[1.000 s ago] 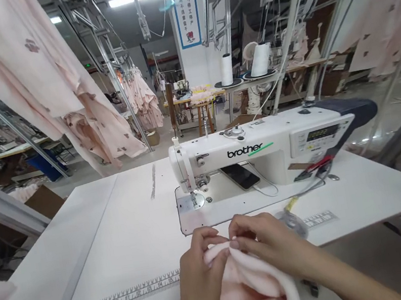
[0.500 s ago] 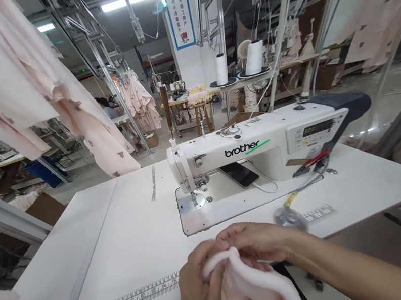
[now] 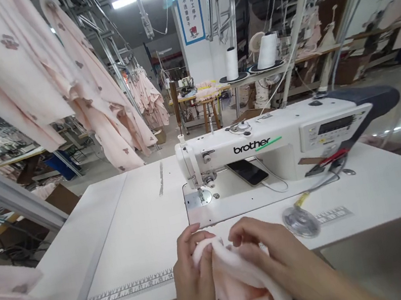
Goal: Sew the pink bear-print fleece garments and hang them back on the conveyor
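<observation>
Head view: pinch firmly, don't stretch

My left hand (image 3: pixel 195 279) clamps the thick edge (image 3: pixel 235 262) of a pale pink garment (image 3: pixel 228 294), by the near side of the surface (image 3: pixel 141 231), before the Brother sewing machine (image 3: pixel 254 148). My right hand (image 3: pixel 269 248) curls beside it; gripping or not, I cannot tell. Best keep the edge untwisted.

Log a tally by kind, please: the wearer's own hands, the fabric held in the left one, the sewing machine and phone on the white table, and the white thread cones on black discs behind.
Own hands (left hand, right hand): 2
Pink fabric: 1
Brother sewing machine: 1
Smartphone: 1
White thread cones: 2
Total: 7
</observation>
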The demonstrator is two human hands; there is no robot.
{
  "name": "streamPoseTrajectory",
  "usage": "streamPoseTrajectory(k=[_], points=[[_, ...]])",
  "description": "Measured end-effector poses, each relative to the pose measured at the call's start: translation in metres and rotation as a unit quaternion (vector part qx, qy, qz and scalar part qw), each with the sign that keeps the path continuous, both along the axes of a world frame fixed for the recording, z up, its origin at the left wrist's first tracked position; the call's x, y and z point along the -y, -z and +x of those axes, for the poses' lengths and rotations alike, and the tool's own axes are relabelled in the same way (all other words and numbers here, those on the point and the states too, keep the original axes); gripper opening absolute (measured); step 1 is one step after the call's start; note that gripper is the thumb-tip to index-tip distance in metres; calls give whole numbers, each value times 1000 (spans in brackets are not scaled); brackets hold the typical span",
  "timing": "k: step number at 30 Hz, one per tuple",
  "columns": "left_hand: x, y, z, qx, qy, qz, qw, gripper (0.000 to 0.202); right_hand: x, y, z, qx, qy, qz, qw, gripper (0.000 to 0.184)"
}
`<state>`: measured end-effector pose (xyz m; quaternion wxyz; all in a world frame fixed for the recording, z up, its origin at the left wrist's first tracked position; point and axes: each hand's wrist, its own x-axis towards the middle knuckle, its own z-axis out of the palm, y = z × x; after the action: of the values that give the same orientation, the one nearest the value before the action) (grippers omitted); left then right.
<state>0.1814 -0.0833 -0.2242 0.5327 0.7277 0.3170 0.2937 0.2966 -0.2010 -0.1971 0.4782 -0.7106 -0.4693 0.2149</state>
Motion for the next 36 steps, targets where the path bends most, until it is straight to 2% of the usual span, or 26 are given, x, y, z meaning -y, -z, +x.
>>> streamPoseTrajectory(k=[3,5,7,9,11,14,18,22,25,29,32,36], points=[[6,2,1,-8,-27,44,999,34,1,0,-17,136,21,-64,988,21],[7,0,1,-8,-41,44,998,33,-4,6,-19,146,24,-73,986,17],[3,-5,0,0,-31,17,999,35,-10,12,-12,108,-2,-31,994,19],[-6,-11,-2,-6,18,-18,1000,39,-14,17,0,66,-56,22,996,21],[-19,-14,-3,-34,99,-32,994,39,-18,22,13,58,-103,54,992,20],[-33,-14,-2,-62,187,7,980,32,-24,28,26,83,-123,76,986,22],[-42,-11,5,-63,203,52,976,27,-31,28,32,77,-115,69,988,22],[-58,-10,23,-98,162,37,981,22,-48,31,42,27,-34,-13,999,20],[-83,1,45,-130,172,54,975,27,-71,45,58,32,33,-52,998,16],[-116,28,74,-211,221,100,947,26,-104,66,81,104,74,-132,983,14],[-131,43,92,-241,195,164,937,23,-125,77,94,115,99,-175,973,10],[-140,51,108,-257,151,179,938,17,-142,87,104,128,132,-225,957,12]])
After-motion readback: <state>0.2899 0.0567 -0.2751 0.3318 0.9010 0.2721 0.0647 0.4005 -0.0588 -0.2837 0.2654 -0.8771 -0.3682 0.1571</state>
